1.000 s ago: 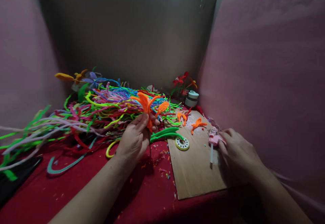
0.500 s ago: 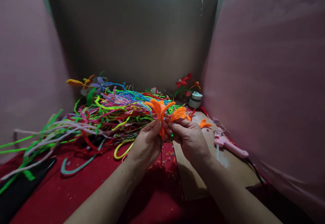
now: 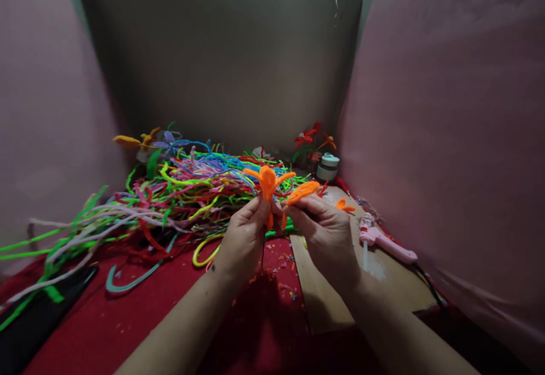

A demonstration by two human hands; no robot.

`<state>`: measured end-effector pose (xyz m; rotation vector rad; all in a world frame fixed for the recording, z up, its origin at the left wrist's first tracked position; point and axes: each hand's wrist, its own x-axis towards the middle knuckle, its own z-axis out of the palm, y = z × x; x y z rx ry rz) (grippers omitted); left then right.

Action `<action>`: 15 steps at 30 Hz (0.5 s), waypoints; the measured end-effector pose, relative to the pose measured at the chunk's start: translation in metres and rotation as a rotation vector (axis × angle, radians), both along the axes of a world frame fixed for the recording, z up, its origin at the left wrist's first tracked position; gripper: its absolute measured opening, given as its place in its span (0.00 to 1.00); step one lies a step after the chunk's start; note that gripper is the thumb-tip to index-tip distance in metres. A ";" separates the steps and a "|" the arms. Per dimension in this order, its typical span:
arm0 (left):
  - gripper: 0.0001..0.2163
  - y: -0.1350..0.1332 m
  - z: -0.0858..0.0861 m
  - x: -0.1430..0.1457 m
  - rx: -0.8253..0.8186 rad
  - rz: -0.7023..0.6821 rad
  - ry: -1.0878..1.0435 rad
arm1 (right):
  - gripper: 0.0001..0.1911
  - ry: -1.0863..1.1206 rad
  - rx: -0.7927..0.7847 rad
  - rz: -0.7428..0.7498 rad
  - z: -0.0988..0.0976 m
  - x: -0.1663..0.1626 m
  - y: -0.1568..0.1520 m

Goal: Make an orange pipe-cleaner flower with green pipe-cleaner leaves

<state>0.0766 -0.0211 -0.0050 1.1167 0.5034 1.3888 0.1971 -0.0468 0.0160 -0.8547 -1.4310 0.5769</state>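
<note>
My left hand (image 3: 243, 237) pinches an orange pipe-cleaner flower (image 3: 268, 181) at its base, petals spread upward. A thin dark stem runs down below that hand. Just to the right, my right hand (image 3: 327, 237) is closed on a separate orange pipe-cleaner petal (image 3: 303, 192), its fingertips close beside the flower's base. Whether the petal touches the flower is hidden by the fingers. Another small orange piece (image 3: 344, 205) lies on the board beyond my right hand.
A large heap of coloured pipe cleaners (image 3: 204, 179) spreads across the back left. A pink glue gun (image 3: 387, 243) rests on the brown board (image 3: 327, 307) at right. Behind stand a lidded jar (image 3: 327, 167) and red flowers (image 3: 307, 137). Scraps litter the red cloth (image 3: 149, 324).
The flower has turned in my left hand, so one petal now faces me. The petal in my right hand has tilted and shows more edge-on.
</note>
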 end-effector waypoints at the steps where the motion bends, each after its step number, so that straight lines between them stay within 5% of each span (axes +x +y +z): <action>1: 0.09 0.000 -0.001 0.000 0.007 -0.001 0.020 | 0.05 0.006 -0.002 0.008 -0.001 -0.001 0.002; 15: 0.13 -0.003 -0.002 0.001 0.063 0.078 0.182 | 0.05 0.138 -0.169 0.052 -0.003 -0.008 0.007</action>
